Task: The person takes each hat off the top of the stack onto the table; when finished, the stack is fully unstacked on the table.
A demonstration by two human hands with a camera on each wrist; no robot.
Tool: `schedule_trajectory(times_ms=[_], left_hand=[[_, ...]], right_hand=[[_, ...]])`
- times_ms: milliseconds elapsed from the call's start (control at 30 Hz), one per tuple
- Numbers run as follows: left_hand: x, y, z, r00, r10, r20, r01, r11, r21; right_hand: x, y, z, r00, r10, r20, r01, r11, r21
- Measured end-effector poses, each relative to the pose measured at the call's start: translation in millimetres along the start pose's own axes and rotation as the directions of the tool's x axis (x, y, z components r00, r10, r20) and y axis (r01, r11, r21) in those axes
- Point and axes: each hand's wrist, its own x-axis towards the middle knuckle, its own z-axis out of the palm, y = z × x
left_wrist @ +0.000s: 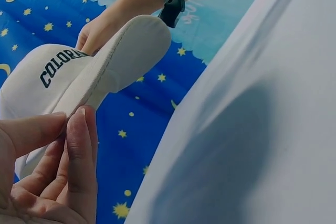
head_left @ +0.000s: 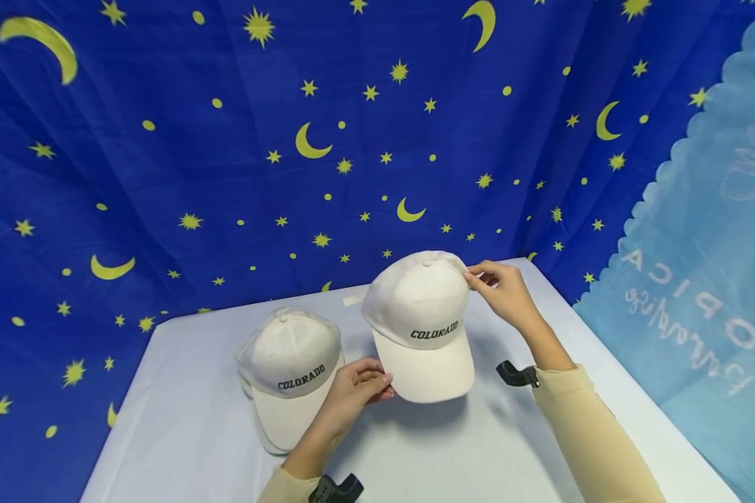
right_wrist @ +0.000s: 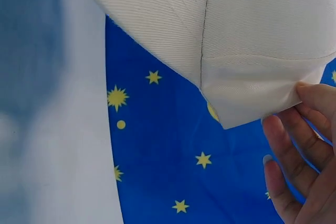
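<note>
A white baseball cap [head_left: 424, 300] with black COLORADO lettering is held up over the table, its brim toward the person. My left hand [head_left: 355, 388] pinches the brim's left edge between thumb and fingers, as the left wrist view shows of the cap [left_wrist: 42, 82]. On the far right side, my right hand [head_left: 500, 286] pinches the crown's lower edge; in the right wrist view the thumb presses the cap's fabric [right_wrist: 262, 82] against the fingers. Left of the held cap, a matching white cap [head_left: 289, 356] sits on the table, apparently stacked on another, with the left forearm partly covering its brim.
The white-covered table [head_left: 415, 454] carries the caps. Behind it hangs a blue curtain [head_left: 226, 175] with yellow moons and stars, and a light blue cloth [head_left: 711, 279] hangs at the right. A small pale strip [head_left: 354, 300] lies near the table's back edge.
</note>
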Motion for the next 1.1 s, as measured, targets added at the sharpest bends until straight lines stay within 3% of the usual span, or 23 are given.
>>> schedule_trajectory(times_ms=[667, 1100], left_hand=[[24.9, -16.6, 25.4, 0.999, 0.002, 0.046, -0.001, 1.0, -0.03], [36.8, -31.5, 37.3, 0.999, -0.036, 0.022, 0.037, 0.999, -0.038]], right_hand=[[-2.4, 30.4, -16.1, 0.998, 0.062, -0.023, -0.063, 0.997, -0.046], [-6.2, 51.7, -21.4, 0.996, 0.092, -0.02, -0.093, 0.992, -0.087]])
